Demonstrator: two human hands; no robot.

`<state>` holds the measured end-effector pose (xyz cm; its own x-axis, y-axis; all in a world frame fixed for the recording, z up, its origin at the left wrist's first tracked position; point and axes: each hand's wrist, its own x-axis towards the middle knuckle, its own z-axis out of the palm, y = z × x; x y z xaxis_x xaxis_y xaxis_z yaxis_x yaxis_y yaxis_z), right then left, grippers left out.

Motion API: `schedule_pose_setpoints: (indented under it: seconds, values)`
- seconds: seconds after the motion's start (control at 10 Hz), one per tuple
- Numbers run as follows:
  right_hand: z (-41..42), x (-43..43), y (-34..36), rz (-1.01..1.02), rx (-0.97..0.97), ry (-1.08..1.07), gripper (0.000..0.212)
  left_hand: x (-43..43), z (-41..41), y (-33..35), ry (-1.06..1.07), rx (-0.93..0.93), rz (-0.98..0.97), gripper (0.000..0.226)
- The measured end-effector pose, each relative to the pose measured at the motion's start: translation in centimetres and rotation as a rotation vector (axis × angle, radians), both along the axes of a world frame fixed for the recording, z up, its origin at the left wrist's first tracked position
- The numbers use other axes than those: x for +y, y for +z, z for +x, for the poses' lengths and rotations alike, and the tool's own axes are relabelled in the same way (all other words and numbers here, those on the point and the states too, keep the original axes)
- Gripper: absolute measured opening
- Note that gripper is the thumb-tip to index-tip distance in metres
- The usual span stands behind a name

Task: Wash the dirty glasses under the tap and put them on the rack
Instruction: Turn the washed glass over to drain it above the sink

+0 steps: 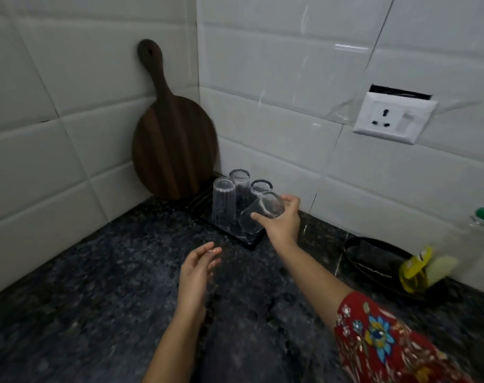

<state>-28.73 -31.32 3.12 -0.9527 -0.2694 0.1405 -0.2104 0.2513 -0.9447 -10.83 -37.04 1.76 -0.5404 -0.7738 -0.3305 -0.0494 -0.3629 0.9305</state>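
A black drying rack (252,241) lies in the corner of the dark granite counter. Three clear glasses stand upside down on it: one at the front left (223,201), one behind it (240,183), one at the back right (260,187). My right hand (282,219) grips a fourth clear glass (258,214), tilted mouth-down over the rack's front right part. Whether its rim touches the rack I cannot tell. My left hand (198,272) hovers over the counter in front of the rack, wet fingers relaxed, holding nothing.
A dark wooden round board (174,145) leans in the tiled corner behind the rack. To the right are a black oval dish (373,261), a yellow sponge (415,269) and a green-capped plastic bottle (481,228). A wall socket (392,117) sits above.
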Motion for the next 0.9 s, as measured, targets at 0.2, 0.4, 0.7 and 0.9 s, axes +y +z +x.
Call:
schedule_pose_setpoints:
  seconds: [0.2, 0.4, 0.7, 0.9]
  values:
    - [-0.9, -2.3, -1.2, 0.196, 0.136, 0.114, 0.072, -0.5, -0.1, -1.2, 0.009, -0.004, 0.027, 0.024]
    - [-1.7, -3.1, -1.9, 0.292, 0.173, 0.134, 0.073, -0.6, -0.3, -1.8, -0.012, -0.01, 0.035, 0.025]
    - [-1.4, -4.0, -2.2, 0.333, 0.212, 0.18, 0.073, -0.5, 0.3, -2.2, 0.001, -0.001, 0.02, 0.024]
    - [-1.0, -3.3, -2.2, 0.314, 0.195, 0.174, 0.077, -0.2, 0.8, -2.2, 0.008, 0.019, 0.0, 0.023]
